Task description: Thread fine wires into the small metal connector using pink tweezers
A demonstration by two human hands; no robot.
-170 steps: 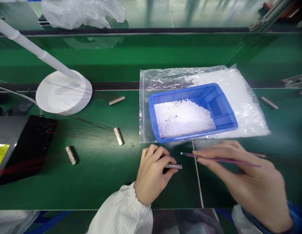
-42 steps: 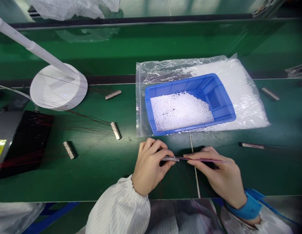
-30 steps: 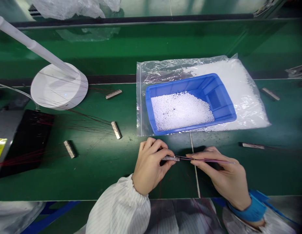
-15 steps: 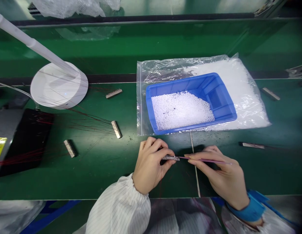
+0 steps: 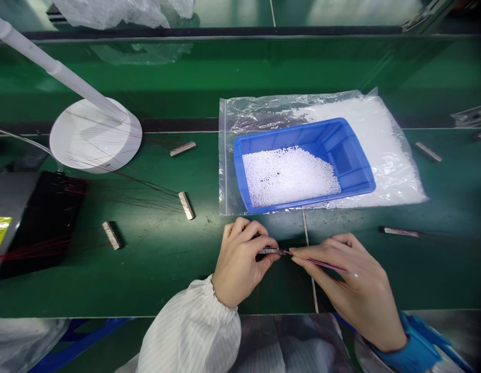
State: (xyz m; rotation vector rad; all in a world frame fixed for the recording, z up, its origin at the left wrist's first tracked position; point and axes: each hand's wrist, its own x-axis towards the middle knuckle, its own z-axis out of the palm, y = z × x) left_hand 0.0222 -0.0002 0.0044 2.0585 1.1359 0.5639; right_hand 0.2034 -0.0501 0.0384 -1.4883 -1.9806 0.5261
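On the green bench (image 5: 155,280), near the blue bin (image 5: 343,155) of white beads, the right hand (image 5: 351,287) pinches a thin pink rod (image 5: 326,264), its tip meeting the small connector strip (image 5: 272,251) gripped by the left hand (image 5: 240,267).

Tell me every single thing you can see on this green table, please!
Blue tray: one, blue, on the bag, holds white beads.
Plastic bag: one, clear, under the tray.
Lamp base: one, white, far left.
Metal combs: five lying about, grey, some with red wires.
Black box: one, left edge.
Small comb: one, grey, pinched in the left hand.
Thin rod: one, pink, in the right hand, tip at the comb.
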